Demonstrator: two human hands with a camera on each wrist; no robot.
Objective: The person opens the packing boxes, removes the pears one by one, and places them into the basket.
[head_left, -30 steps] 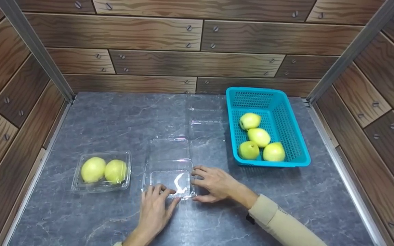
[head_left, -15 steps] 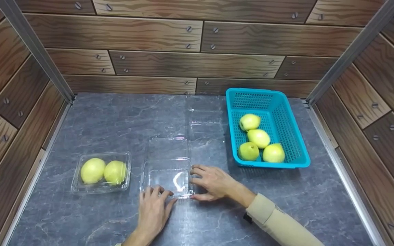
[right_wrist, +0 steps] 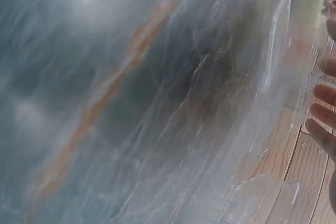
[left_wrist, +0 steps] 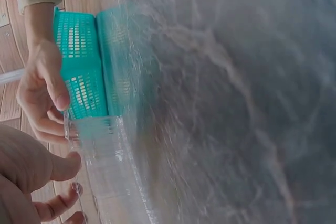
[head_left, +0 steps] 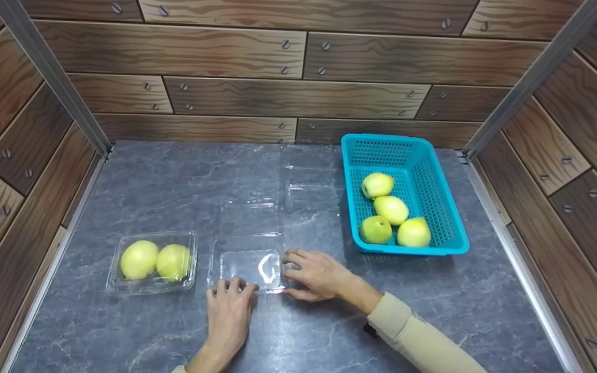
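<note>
An unfilled clear plastic clamshell container (head_left: 249,259) lies with its lid folded back in the middle of the table. My left hand (head_left: 228,311) has its fingertips at the container's near rim. On the other side, my right hand (head_left: 316,274) touches the right rim with spread fingertips, its thumb by the near corner. The left wrist view shows the right hand (left_wrist: 44,85) and left hand (left_wrist: 37,174) along one rim. Right-hand fingers (right_wrist: 321,129) reach the plastic edge in the right wrist view.
At the left stands a clear clamshell (head_left: 190,280) with two yellow-green pears (head_left: 139,260). A turquoise basket (head_left: 441,207) at the right holds several more pears (head_left: 392,210). Another open clear clamshell (head_left: 310,194) lies behind. Wood-patterned panels (head_left: 236,93) enclose the table.
The middle container has slid slightly left and away from me, both hands moving along with it. My left thumb, seen spread before, is now tucked nearer the fingers.
</note>
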